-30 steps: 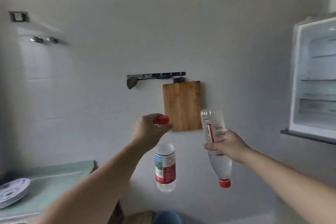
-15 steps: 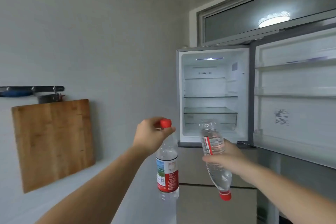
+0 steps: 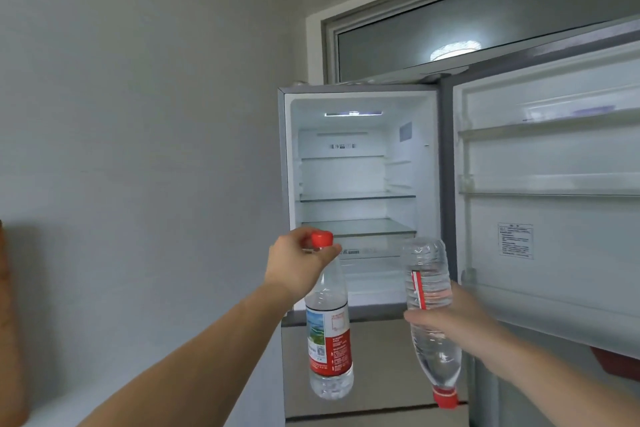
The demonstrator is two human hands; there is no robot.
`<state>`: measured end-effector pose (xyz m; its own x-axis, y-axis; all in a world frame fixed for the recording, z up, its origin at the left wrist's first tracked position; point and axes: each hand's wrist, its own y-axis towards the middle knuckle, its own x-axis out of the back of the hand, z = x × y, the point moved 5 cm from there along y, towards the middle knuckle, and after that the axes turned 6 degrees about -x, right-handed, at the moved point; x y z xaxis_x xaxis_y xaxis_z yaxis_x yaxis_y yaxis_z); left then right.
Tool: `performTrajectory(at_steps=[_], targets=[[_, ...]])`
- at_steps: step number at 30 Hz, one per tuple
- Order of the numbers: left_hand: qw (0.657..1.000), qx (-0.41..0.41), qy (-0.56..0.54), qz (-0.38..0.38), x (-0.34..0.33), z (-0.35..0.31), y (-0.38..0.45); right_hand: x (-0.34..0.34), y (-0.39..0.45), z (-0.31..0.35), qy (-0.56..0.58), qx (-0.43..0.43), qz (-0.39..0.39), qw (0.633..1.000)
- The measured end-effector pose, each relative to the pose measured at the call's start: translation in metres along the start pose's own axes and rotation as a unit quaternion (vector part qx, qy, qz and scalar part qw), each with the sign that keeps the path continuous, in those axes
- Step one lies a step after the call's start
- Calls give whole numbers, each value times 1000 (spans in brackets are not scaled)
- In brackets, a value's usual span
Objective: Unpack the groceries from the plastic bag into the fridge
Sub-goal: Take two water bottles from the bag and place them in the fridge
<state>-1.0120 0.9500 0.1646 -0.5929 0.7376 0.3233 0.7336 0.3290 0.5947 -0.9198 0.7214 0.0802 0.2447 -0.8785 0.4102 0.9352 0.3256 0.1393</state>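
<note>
Head view: the left hand (image 3: 299, 265) pinches an upright water bottle (image 3: 329, 329) by its neck; the right hand (image 3: 446, 321) grips an inverted water bottle (image 3: 431, 319) mid-body, both raised toward the open fridge (image 3: 360, 184), likely for shelving.

Two clear plastic bottles up front, both glossy and ribbed, light glinting off them. The upright bottle (image 3: 329, 329) wears a shiny printed label film in red and white, under a smooth red plastic cap (image 3: 321, 239). The upside-down bottle (image 3: 431, 315) shows the same clear sheen and a red cap too. Behind them, the fridge (image 3: 356, 191): brushed grey metal-look frame, smooth white plastic liner, glass-like shelves (image 3: 358, 227). The open door (image 3: 547, 218) has glossy white plastic and translucent racks, with a paper-looking sticker (image 3: 515, 241). The wall (image 3: 138, 114) is matt grey
</note>
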Motion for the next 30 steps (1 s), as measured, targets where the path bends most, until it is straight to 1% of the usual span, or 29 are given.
performTrajectory(at_steps=[4, 8, 11, 15, 18, 22, 24, 26, 30], targets=[[1000, 6, 11, 4, -33, 25, 57, -1, 76, -19, 32, -3, 8, 999], [1000, -1, 19, 0, -57, 45, 112, -5, 144, -25, 32, -1, 25, 999], [1000, -2, 30, 4, -67, 66, 152, -15, 191, -23, 31, 6, 17, 999], [1000, -20, 13, -18, -73, 93, 213, -27, 253, -16, 24, 16, -9, 1000], [998, -49, -5, -28, -75, 111, 261, -29, 299, -5, -25, 35, -36, 998], [995, -95, -23, -26, -71, 121, 332, -24, 356, 32, -100, 61, -75, 990], [992, -120, -33, -34, -68, 119, 367, -15, 384, 56, -140, 77, -112, 981], [988, -144, -40, -45, -67, 113, 400, -4, 410, 82, -190, 109, -135, 966], [981, -188, -19, -53, -72, 100, 453, 17, 457, 129, -273, 159, -172, 933]])
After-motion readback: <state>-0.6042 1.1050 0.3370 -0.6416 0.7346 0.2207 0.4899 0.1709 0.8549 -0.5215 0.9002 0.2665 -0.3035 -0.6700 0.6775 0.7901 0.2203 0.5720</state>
